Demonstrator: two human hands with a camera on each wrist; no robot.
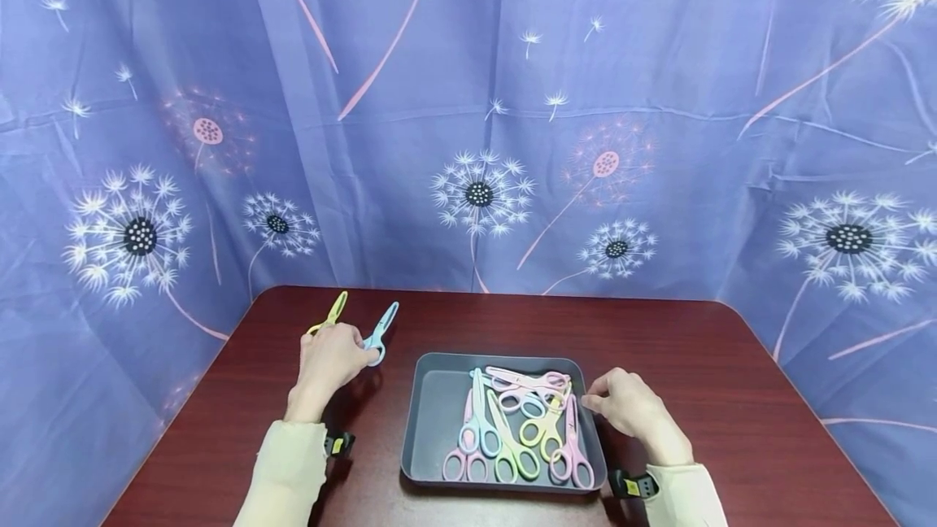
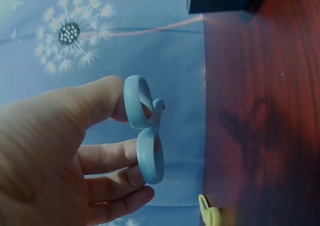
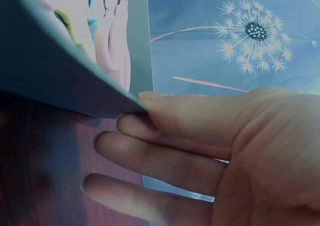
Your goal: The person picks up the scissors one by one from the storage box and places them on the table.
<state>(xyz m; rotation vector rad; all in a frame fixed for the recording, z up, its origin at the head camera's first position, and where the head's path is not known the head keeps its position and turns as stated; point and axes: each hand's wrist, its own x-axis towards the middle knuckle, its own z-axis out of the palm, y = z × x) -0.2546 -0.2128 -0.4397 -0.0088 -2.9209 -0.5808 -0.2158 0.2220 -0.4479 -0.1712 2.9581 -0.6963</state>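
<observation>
My left hand (image 1: 329, 358) pinches a pair of light blue scissors (image 1: 385, 320) by the handles, over the table's left side. Its blades point away from me. In the left wrist view, thumb and fingers grip the blue finger loops (image 2: 133, 104), and a shadow falls on the wood. Just past this hand lies a pair of yellow-green scissors (image 1: 337, 307), partly hidden by it. My right hand (image 1: 631, 407) pinches the right rim of a dark grey tray (image 1: 430, 421), thumb on top and fingers beneath, as the right wrist view shows at the tray wall (image 3: 65, 93).
Inside the tray, several pastel scissors (image 1: 518, 459) in pink, blue, green and yellow overlap towards the right side. The dark red wooden table (image 1: 659, 332) carries everything. Behind it hangs a blue curtain (image 1: 410, 185) printed with dandelions, which also closes off both sides.
</observation>
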